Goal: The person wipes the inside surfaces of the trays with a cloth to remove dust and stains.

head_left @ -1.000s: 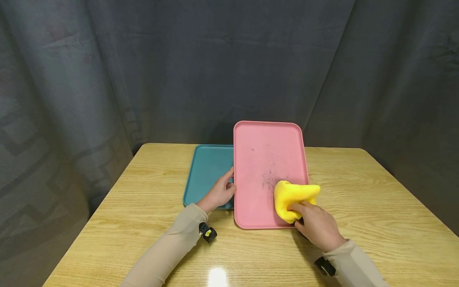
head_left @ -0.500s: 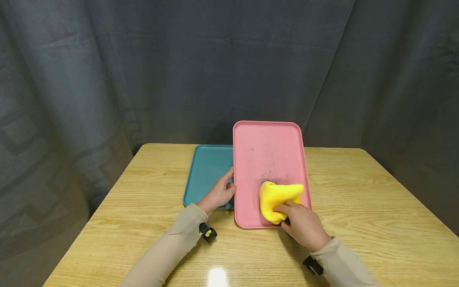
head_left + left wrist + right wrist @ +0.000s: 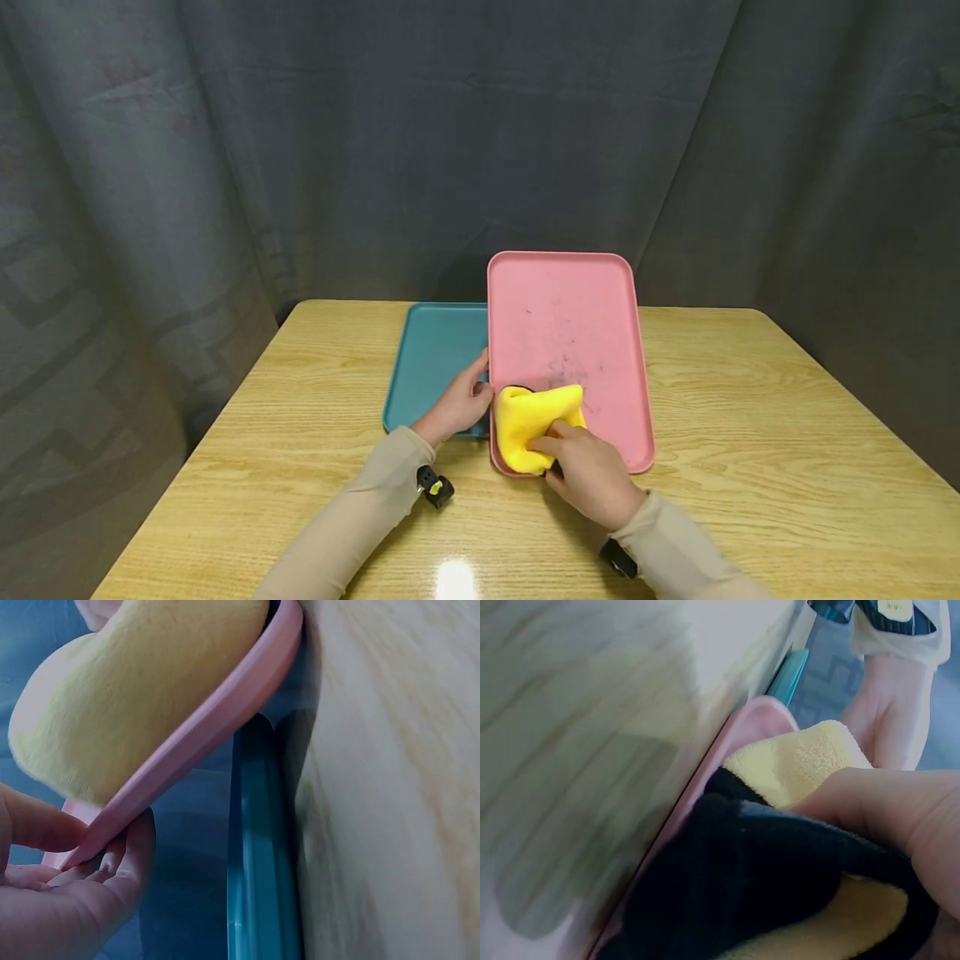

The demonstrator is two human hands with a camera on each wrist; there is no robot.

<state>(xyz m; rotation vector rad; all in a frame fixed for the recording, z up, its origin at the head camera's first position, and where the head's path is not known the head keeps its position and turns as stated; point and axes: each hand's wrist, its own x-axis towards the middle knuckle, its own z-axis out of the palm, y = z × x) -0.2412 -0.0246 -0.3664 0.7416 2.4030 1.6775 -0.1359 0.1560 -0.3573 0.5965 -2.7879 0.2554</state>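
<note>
A pink tray (image 3: 600, 333) with dark smudges near its middle is tilted up, its far end raised. My left hand (image 3: 459, 404) pinches the tray's left rim; in the left wrist view the thumb lies on the inner side and the fingers are beneath. My right hand (image 3: 592, 475) grips a bunched yellow cloth (image 3: 528, 425) with black edging and holds it against the tray's lower left corner. Close up in the right wrist view, the cloth's black part (image 3: 727, 877) fills much of the picture, with the thumb pressing on the yellow side.
A teal tray (image 3: 435, 358) lies on the wooden table (image 3: 750, 417) at the left, partly covered by the pink tray. Dark grey curtains (image 3: 465, 150) hang behind and on both sides of the table. Each wrist wears a small black device.
My right hand has swept the yellow cloth leftward across the lower part of the pink tray, from its right side to the left corner. The left hand stays at the rim.
</note>
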